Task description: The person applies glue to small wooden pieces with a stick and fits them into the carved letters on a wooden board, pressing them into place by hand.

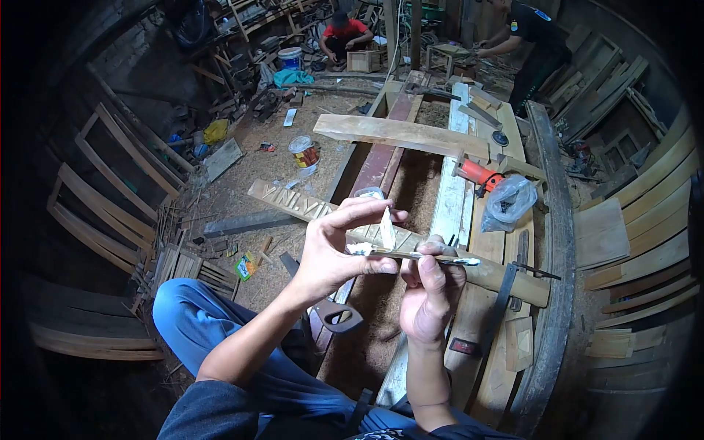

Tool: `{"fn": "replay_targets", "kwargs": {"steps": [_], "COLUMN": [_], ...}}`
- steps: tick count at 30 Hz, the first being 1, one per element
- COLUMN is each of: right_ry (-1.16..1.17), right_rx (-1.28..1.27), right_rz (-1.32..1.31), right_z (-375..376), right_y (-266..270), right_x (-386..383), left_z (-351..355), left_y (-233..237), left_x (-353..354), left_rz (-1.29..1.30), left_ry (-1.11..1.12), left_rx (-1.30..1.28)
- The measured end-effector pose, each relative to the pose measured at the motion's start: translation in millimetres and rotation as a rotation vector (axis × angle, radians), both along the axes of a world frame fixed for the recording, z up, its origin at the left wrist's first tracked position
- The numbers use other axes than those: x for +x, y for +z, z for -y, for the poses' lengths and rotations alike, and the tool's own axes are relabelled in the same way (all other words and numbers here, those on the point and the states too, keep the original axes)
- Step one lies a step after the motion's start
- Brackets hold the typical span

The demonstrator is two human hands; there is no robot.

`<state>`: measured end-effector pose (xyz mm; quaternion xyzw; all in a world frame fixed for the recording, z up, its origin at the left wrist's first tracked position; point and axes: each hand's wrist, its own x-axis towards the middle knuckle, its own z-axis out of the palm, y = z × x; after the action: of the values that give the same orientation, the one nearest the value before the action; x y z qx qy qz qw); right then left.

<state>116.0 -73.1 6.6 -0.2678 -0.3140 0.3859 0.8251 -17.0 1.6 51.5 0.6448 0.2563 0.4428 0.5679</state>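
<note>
At the left, curved wooden frames (110, 202) lean beside the floor (242, 183). A yellow bag (215, 132) and, nearer the person, a green-and-yellow packet (245, 266) lie on the floor. The person's bent knee (183, 312) is just right of the stacked slats (172, 271). Farther back, a person in a red top (343, 38) crouches by a small wooden box (363, 61). An open can (303, 152) stands on the floor, near a board with carved letters (290, 203), which runs at a slant below the hands.

The left hand (334, 246) is curled, its thumb and fingers holding the left part of a thin, flat strip (411, 255) with white material along it. A pale, pointed piece (387, 231) stands upright by its fingers. Below it is a saw handle (339, 317). The right hand (431, 293) is narrowed, pinching the right part of the strip between thumb and fingers.

Right of the hands, a metal square (501, 299) lies over the boards; beyond it are a red power tool (478, 174) and, just beside that, a clear plastic bag (508, 202). Behind, a person in a dark top (534, 44) bends forward. Curved slats (653, 213) line the far right.
</note>
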Motion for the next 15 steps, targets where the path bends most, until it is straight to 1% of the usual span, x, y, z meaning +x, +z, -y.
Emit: {"fn": "replay_targets", "kwargs": {"steps": [4,6,7,10,11,13,15], "right_ry": [0.022,0.081,0.081,0.073,0.079,0.086,0.082], "right_rx": [0.011,-0.004,-0.005,0.005,0.028,0.053,0.038], "right_rz": [0.012,-0.078,-0.078,-0.097,-0.079,-0.063,-0.019], "right_z": [-0.4,3.2,2.7,1.3,1.0,0.1,-0.5], "right_y": [1.6,5.8,4.9,0.6,0.1,-0.9,-1.7], "right_x": [0.2,2.0,3.6,8.1,8.9,8.6,7.9], "left_z": [0.9,1.2,0.7,-0.7,-0.5,0.3,0.3], "left_y": [0.0,-0.7,-0.7,-0.5,-1.5,-3.5,-0.4], "left_x": [0.7,1.0,1.1,0.7,1.1,1.8,0.6], "left_rz": [-0.026,-0.023,-0.023,-0.084,-0.084,-0.01,-0.026], "left_ry": [-0.016,-0.045,-0.046,-0.08,-0.08,-0.086,-0.085], "left_rx": [0.033,0.093,0.092,0.199,0.198,0.07,0.067]}}
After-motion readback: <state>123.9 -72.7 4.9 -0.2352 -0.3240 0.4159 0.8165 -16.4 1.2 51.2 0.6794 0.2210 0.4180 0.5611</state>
